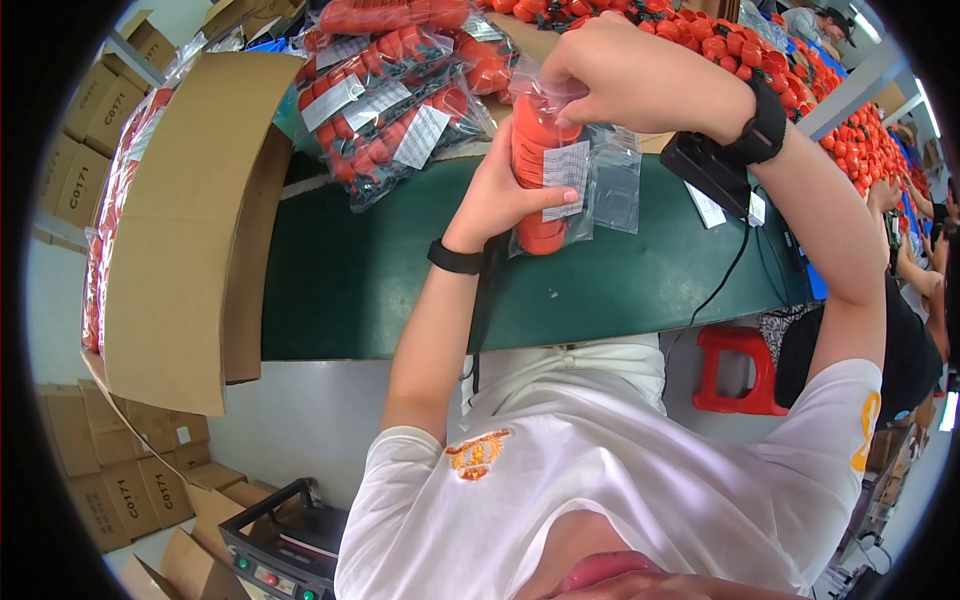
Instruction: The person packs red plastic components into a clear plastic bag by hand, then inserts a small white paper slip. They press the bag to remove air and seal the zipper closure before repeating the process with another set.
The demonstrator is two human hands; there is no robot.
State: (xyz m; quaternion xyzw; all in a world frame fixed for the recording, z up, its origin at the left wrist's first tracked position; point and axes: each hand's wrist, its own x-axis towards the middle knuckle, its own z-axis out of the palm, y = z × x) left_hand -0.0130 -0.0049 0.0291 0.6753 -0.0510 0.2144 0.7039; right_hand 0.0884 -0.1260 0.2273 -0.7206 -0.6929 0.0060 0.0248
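A clear plastic bag (541, 232) stands nearly upright in front of me, filled with a stack of red cup-shaped plastic pieces and bearing a white printed label. My left hand (500, 195) is wrapped round its side, thumb lying across the label. At the bag's top, my right hand (615, 80) pinches the gathered plastic between thumb and fingers. Flat clear plastic bags (615, 185) lie on the green table (400, 290) just right of the filled one. To the left is a pile of similar filled, labelled bags (385, 105).
Left of the table stands a large open carton (180, 220) with filled bags along its far side. A corded black device (705, 175) lies below my right wrist. Loose red pieces (740, 45) heap at the back right, where co-workers sit. A red stool (738, 370) and a black machine (285, 550) stand lower down.
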